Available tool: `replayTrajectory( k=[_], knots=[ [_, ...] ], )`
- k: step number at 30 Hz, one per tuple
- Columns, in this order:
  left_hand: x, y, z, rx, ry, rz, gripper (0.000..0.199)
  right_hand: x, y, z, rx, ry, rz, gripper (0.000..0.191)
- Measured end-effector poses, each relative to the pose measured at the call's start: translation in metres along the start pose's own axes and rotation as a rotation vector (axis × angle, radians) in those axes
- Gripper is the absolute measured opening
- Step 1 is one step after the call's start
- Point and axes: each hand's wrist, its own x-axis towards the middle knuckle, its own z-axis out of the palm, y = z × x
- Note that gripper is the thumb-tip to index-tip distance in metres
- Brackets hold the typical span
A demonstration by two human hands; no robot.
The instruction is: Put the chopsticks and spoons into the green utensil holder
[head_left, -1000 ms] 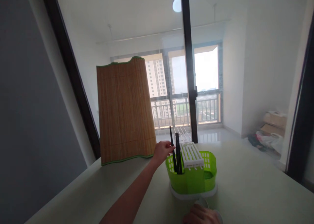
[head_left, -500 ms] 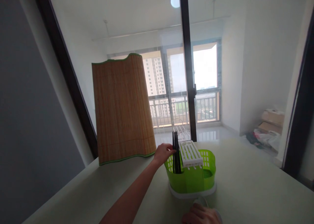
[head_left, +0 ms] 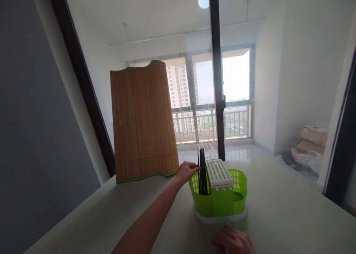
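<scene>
A bright green caddy (head_left: 200,205) with a white base stands on the table. Several black chopsticks (head_left: 204,172) stand upright in its left compartment. Fingers of my left hand (head_left: 188,171) pinch one thin black chopstick (head_left: 198,161) at the left of that bunch, over the caddy's left rim. A white slotted rack (head_left: 218,172) with small hooks along its front lies across the caddy's middle. Near the caddy's front base, my right hand (head_left: 233,241) is low over the table with its fingers curled; what they hold, if anything, is hidden.
Behind my left arm a bamboo mat (head_left: 144,124) with green edging stands on the pale table (head_left: 280,209). A wire rack (head_left: 207,146) shows behind the caddy. Beyond the dark-framed glass, cardboard boxes (head_left: 314,135) and bags lie on the floor at right.
The view has shifted slightly, so the scene sits a little further right. My left hand stays at the chopsticks. A pale, translucent thing beside my right hand hardly shows now.
</scene>
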Motion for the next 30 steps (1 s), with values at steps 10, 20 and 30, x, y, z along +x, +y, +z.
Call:
replayTrajectory(
  k=[10, 20, 30],
  knots=[
    [-0.064, 0.034, -0.018, -0.069, 0.46, 0.053, 0.034, 0.009, 0.001, -0.036, 0.209, -0.012, 0.383, 0.017],
    [-0.171, 0.027, 0.076, 0.067, -0.123, -0.174, 0.022, 0.007, 0.022, -0.05, 0.326, 0.21, 0.782, 0.029],
    [-0.155, 0.023, 0.108, 0.117, -0.229, -0.184, 0.013, 0.005, 0.014, -0.037, 0.195, 0.107, 0.586, 0.024]
  ],
)
